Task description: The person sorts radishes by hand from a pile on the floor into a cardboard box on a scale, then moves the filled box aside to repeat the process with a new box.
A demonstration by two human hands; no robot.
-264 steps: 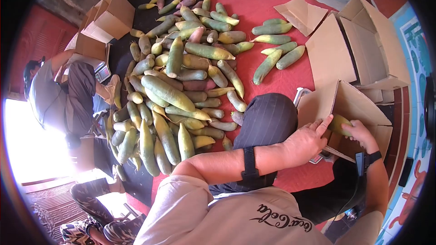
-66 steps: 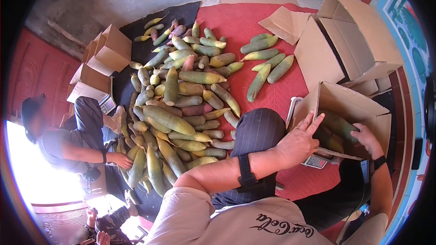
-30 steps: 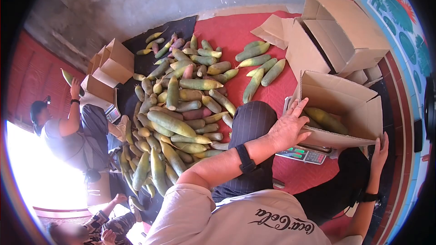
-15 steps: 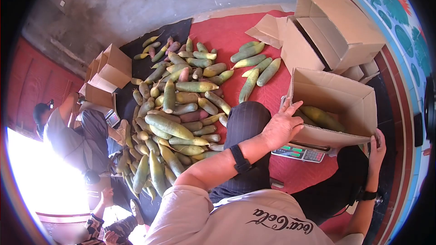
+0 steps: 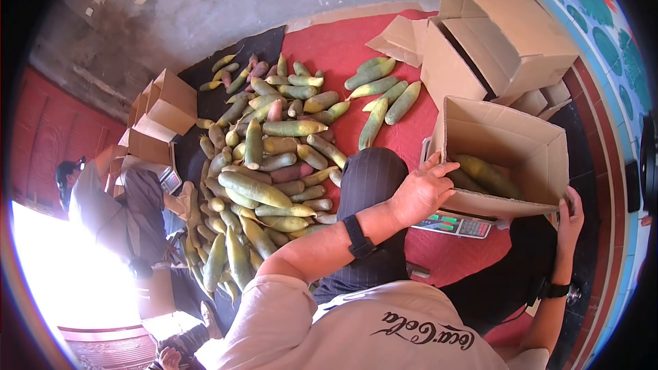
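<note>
An open cardboard box (image 5: 507, 123) stands tilted toward me on a digital scale (image 5: 452, 225), whose lit display and keypad show under the near edge. Inside the box lie green radishes (image 5: 488, 175), at least two of them. My left hand (image 5: 423, 193) grips the box's near left corner, with its fingers curled at the rim. At the near right corner, my right hand (image 5: 569, 223) holds the box from the side; part of its grip is hidden. To the left of my knee spreads a large pile of green radishes (image 5: 257, 188), a few of them reddish.
Several loose radishes (image 5: 373, 123) lie on the red mat (image 5: 329, 44). Larger cardboard boxes (image 5: 507, 34) stand behind mine, near the tiled wall. At left, a co-worker (image 5: 113, 199) sits by another box (image 5: 147, 147) on a scale. Another person's hand (image 5: 169, 358) shows at lower left.
My view has shifted slightly. The box has turned a little in my hands, and its near edge covers more of the scale. The person at lower left has moved mostly out of view.
</note>
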